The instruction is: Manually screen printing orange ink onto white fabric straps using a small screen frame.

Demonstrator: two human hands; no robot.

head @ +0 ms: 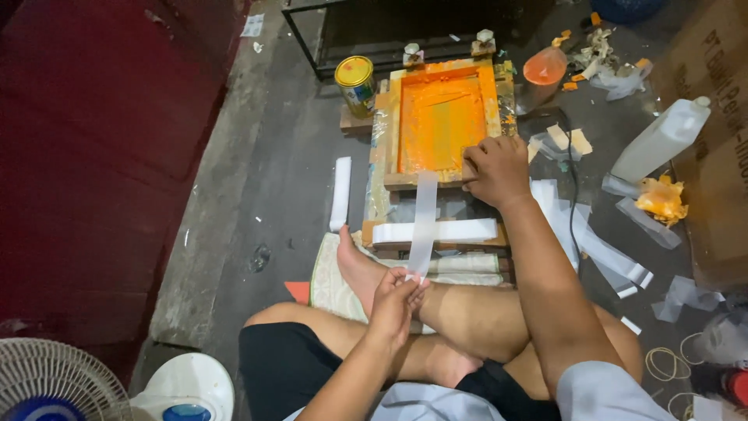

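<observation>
— What do you have in your hands, seen from the head camera?

— My left hand [393, 300] is closed on the lower end of a white plastic strip [424, 222]. The fingers [411, 285] pinch it just above my crossed legs. The strip goes up to the wooden printing frame [440, 117], which is full of orange ink and stands on the floor in front of me.

— And the right hand?

— My right hand [495, 170] rests on the near right corner of the frame, with the fingers curled down on the wood. It holds nothing that I can see.

— What is around?

— A yellow tin can [355, 84] stands just left of the frame, a white roll [340, 192] lies near it, and a white plastic bottle [662, 139] is well apart at the right.
</observation>
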